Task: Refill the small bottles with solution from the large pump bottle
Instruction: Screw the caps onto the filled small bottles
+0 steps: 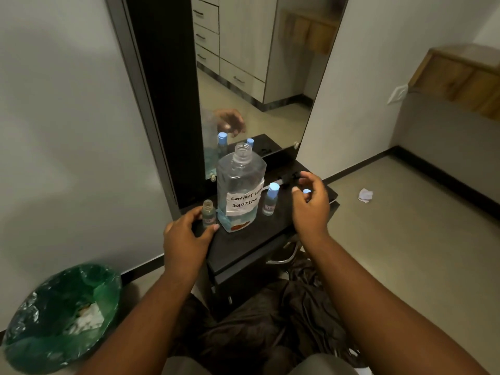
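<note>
The large clear bottle stands uncapped in the middle of the black tabletop, with a handwritten "contact lens solution" label and blue liquid low inside. My left hand grips a small open bottle just left of it, thumb and fingers around its base. A second small bottle with a blue cap stands upright to the right of the large one. My right hand hovers beyond that, fingers curled, pinching a small blue cap. A dark object, possibly the pump, lies behind it.
A tall mirror rises behind the table and reflects the bottles and my hand. A green-bagged bin sits on the floor at the left. Dark cloth lies under the table. A crumpled paper lies on the floor at the right.
</note>
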